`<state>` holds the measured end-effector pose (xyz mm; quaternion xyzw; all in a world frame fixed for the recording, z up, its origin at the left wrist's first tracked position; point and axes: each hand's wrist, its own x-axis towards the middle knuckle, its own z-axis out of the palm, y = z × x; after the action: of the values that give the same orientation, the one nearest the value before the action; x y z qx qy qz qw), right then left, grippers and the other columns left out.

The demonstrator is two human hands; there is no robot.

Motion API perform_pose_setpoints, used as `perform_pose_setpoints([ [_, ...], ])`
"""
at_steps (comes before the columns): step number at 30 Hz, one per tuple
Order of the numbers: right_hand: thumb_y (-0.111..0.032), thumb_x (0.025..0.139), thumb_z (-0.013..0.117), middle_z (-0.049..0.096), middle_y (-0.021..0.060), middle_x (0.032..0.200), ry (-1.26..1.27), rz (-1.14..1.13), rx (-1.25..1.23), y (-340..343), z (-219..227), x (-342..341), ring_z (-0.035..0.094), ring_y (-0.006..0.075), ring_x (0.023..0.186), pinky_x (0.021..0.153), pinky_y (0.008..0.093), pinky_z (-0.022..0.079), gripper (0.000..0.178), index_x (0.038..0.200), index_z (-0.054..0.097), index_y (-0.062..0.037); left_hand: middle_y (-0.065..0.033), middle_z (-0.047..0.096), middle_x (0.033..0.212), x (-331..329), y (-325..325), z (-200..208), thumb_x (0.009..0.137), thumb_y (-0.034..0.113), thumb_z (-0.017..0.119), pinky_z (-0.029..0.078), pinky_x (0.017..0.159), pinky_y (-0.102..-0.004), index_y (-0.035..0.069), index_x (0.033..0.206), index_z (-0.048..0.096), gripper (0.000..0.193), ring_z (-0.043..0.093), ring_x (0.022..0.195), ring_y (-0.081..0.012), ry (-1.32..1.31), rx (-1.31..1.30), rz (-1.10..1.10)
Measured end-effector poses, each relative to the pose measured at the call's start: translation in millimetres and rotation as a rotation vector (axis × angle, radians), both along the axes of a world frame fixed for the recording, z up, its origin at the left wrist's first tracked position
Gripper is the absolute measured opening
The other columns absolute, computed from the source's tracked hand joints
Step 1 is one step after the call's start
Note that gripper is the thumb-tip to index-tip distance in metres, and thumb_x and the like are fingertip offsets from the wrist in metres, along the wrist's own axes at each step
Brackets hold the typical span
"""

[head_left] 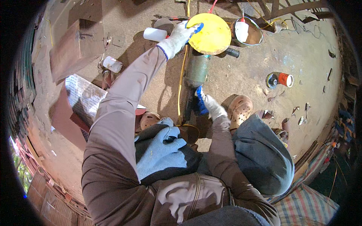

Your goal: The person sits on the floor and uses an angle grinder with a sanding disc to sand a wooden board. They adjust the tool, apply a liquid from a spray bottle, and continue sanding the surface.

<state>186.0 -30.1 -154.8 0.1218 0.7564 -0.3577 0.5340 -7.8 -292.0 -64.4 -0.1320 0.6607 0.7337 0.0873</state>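
A power polisher with a green body (197,69) stands upright between my feet, its round yellow disc (211,34) at the far end, facing up toward me. My gloved left hand (178,37) is closed on the disc's left edge, thumb on the yellow face and the other fingers mostly hidden. Lower down, my gloved right hand (209,104) is wrapped around the dark rear handle (188,103). A black side handle (232,52) sticks out to the right below the disc.
Beyond the disc, a bucket (260,42) of brown material holds a red-tipped white bottle (241,32). More white bottles (154,34) lie left, near a large brown block (77,49). A yellow cord (181,84) runs beside the polisher. An orange cup (285,79) and small disc (272,80) lie right.
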Motion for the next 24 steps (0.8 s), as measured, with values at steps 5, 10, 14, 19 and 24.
perform_pose_setpoints([
  [5, -0.059, 0.086, 0.068, 0.07, 0.0078, 0.073, 0.429, 0.021, 0.356, 10.5, 143.5, -118.6, 0.068, 0.0202, 0.068, 0.06, 0.0356, 0.053, 0.056, 0.093, 0.073, -0.0029, 0.004, 0.061, 0.082, 17.7, -23.0, -16.1, 0.1, 0.034, 0.06, 0.045, 0.059, -0.0231, 0.004, 0.117, 0.064, 0.035, 0.054, 0.069, -0.005, 0.005, 0.083, 0.096],
  [10, -0.038, 0.092, 0.072, 0.068, 0.0036, 0.076, 0.522, 0.034, -0.058, -10.9, 175.3, -197.6, 0.062, 0.01, 0.059, 0.05, 0.0242, 0.05, 0.036, 0.106, 0.067, -0.0052, -0.0016, 0.067, 0.113, 18.4, -26.7, -4.1, 0.102, 0.023, 0.055, 0.05, 0.085, -0.0243, 0.001, 0.133, 0.056, 0.038, 0.061, 0.096, -0.0084, -0.094, 0.042, 0.033],
  [14, -0.04, 0.088, 0.076, 0.069, 0.0035, 0.08, 0.307, 0.134, -0.267, -20.2, 146.0, -246.4, 0.062, 0.01, 0.056, 0.05, 0.0237, 0.051, 0.04, 0.102, 0.067, -0.0036, -0.0031, 0.068, 0.116, 17.4, -25.2, -14.9, 0.1, 0.023, 0.059, 0.056, 0.085, -0.0282, 0.003, 0.132, 0.057, 0.037, 0.065, 0.1, -0.011, -0.163, 0.15, 0.075],
  [19, -0.025, 0.1, 0.06, 0.072, 0.0082, 0.081, 0.115, 0.02, -0.289, -3.8, 146.7, -255.0, 0.065, 0.0133, 0.059, 0.05, 0.0263, 0.053, 0.024, 0.107, 0.064, -0.0028, -0.0081, 0.067, 0.122, 58.9, -8.5, 23.3, 0.099, 0.031, 0.062, 0.061, 0.085, -0.035, 0.006, 0.133, 0.054, 0.043, 0.068, 0.105, -0.0155, -0.257, 0.408, 0.109],
  [24, -0.024, 0.096, 0.062, 0.071, 0.0065, 0.079, 0.13, 0.646, -0.259, 16.1, 140.0, -257.6, 0.065, 0.013, 0.06, 0.052, 0.0284, 0.053, 0.021, 0.106, 0.068, -0.0063, -0.0099, 0.066, 0.123, 70.8, -9.7, 12.0, 0.098, 0.025, 0.065, 0.062, 0.084, -0.0388, 0.006, 0.136, 0.051, 0.045, 0.068, 0.105, -0.0195, -0.171, 0.537, 0.104],
])
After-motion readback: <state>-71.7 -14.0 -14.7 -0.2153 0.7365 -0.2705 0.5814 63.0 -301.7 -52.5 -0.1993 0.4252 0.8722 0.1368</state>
